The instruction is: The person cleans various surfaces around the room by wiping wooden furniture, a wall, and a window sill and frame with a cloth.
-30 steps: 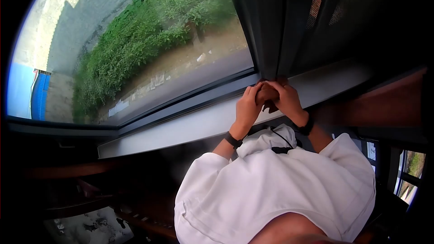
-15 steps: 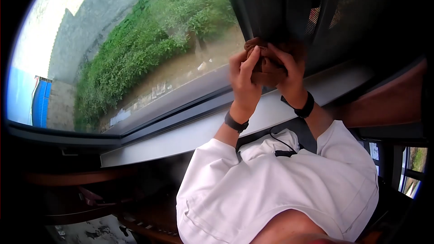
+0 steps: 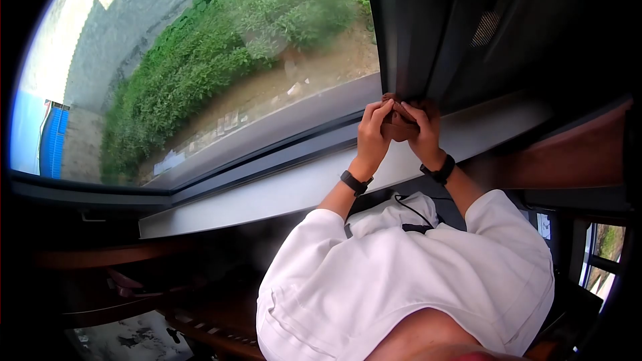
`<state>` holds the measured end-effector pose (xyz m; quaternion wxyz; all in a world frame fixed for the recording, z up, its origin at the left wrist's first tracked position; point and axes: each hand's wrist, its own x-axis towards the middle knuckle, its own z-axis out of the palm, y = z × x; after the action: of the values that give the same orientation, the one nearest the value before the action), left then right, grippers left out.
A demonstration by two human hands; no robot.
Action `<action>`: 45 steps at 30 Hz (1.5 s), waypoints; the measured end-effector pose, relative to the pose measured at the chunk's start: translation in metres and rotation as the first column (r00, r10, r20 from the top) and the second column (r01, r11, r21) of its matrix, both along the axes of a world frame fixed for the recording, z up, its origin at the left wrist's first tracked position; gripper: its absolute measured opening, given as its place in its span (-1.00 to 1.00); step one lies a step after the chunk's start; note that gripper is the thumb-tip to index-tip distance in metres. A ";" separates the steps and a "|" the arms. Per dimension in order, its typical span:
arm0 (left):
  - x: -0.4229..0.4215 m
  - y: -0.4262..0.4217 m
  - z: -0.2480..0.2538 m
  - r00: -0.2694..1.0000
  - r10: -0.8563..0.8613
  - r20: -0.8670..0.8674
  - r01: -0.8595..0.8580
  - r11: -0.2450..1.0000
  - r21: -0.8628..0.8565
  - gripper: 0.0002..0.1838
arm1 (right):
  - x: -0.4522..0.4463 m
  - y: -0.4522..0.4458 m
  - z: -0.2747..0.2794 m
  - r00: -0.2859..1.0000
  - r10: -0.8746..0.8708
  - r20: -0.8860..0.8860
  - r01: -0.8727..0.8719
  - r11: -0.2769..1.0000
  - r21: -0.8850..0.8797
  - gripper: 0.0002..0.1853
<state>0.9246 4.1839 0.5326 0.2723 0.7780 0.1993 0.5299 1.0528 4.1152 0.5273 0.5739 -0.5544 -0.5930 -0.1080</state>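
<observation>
A crumpled brown cloth is bunched between both of my hands, close to the dark window frame. My left hand grips its left side, with the thumb on top. On the other side my right hand clasps it, fingers curled around the fabric. Part of the cloth is hidden by my fingers. Just below both hands lies the pale window sill. Each wrist carries a black band.
Left of my hands is a large window pane with green bushes and a wall beyond it. A reddish-brown wooden panel stands to the right. Near my lap, a dark cord lies over white fabric.
Both hands have come down toward my body with the cloth, from higher along the dark frame to just above the sill. The view has shifted slightly.
</observation>
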 end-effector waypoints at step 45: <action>-0.093 0.071 0.084 0.980 0.200 -0.024 -0.186 0.944 0.274 -0.40 | -0.127 0.101 0.056 0.978 -0.147 -0.147 0.179 0.954 0.241 -0.59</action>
<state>0.8318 4.2550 0.6170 0.1052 0.7981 0.2073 0.5559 0.9262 4.2164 0.5829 0.6656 -0.5294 -0.4887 -0.1944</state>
